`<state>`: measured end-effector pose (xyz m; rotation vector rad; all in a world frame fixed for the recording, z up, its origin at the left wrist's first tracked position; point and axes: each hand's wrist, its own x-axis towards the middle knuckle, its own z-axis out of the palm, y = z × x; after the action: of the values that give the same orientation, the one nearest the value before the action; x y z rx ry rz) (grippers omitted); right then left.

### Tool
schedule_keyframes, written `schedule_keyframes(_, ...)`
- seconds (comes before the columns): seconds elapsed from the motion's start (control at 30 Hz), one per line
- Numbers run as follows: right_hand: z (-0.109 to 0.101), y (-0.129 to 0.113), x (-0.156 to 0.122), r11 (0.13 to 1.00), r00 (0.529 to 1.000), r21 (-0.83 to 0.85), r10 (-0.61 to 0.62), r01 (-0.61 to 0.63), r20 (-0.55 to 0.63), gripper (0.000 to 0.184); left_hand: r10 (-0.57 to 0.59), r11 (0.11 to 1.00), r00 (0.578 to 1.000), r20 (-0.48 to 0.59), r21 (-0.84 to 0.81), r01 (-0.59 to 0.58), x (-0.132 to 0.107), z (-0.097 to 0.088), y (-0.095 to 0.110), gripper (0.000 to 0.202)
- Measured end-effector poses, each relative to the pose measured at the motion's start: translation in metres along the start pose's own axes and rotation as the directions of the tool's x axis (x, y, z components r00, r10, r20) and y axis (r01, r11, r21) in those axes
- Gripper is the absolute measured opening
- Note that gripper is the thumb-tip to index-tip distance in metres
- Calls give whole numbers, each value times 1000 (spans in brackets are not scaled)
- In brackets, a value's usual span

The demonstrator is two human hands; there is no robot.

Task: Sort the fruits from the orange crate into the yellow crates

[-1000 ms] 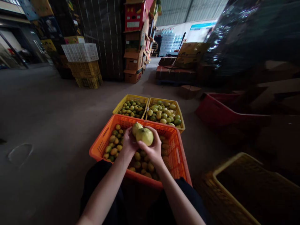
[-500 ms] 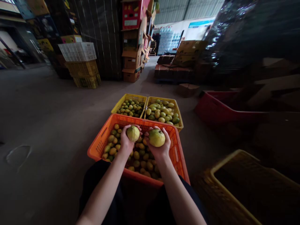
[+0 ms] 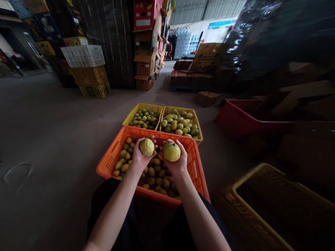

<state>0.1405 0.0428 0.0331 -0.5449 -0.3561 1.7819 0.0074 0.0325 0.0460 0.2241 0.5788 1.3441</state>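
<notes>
My left hand grips a small mango; my right hand grips a larger mango, above the orange crate.

Small yellowish fruit beside larger greenish fruit

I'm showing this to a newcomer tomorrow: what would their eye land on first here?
Dead centre, the left hand holds up a yellow fruit and the right hand a larger greenish fruit, side by side. Below them stands a bright orange crate of small yellow and green fruit; just beyond sit the left yellow crate and the right yellow crate, also fruit-filled.
</notes>
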Motion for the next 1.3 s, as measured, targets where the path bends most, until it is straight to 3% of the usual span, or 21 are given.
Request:
schedule_keyframes(0.1,-7,3,8,997,986,52,66,-58,-156,13,-91,981,995,-47,-177,81,5,-5,0,28)
schedule_keyframes(0.2,-15,9,16,993,937,111,80,-45,-339,8,-129,960,982,-138,-267,89,12,-9,-2,28)
schedule_keyframes(0.3,-19,13,20,978,906,199,133,-55,-403,8,-169,953,962,-216,-287,103,17,-12,-5,25)
schedule_keyframes(0.57,-24,16,23,968,902,205,216,-147,-373,14,-232,943,936,-265,-297,150,21,-12,-8,28)
schedule_keyframes(0.63,-22,16,21,970,910,183,216,-160,-353,13,-235,936,945,-227,-315,157,19,-10,-7,29)
schedule_keyframes(0.77,-12,13,15,973,940,186,187,-136,-287,22,-224,914,974,-39,-354,196,11,-5,-1,40)
schedule_keyframes(0.93,-4,6,6,971,992,229,84,-60,-93,26,-8,931,997,82,-363,37,3,-2,5,34)
schedule_keyframes(1.07,-4,6,3,959,999,282,28,-14,-46,22,65,922,993,98,-387,-22,3,-3,1,33)
schedule_keyframes(1.17,-5,9,2,960,999,279,-10,25,-53,22,53,921,991,122,-390,-1,4,-4,-5,33)
schedule_keyframes(1.3,-7,9,3,961,1000,276,16,-11,-18,25,-31,922,990,141,-378,82,4,-6,-11,33)
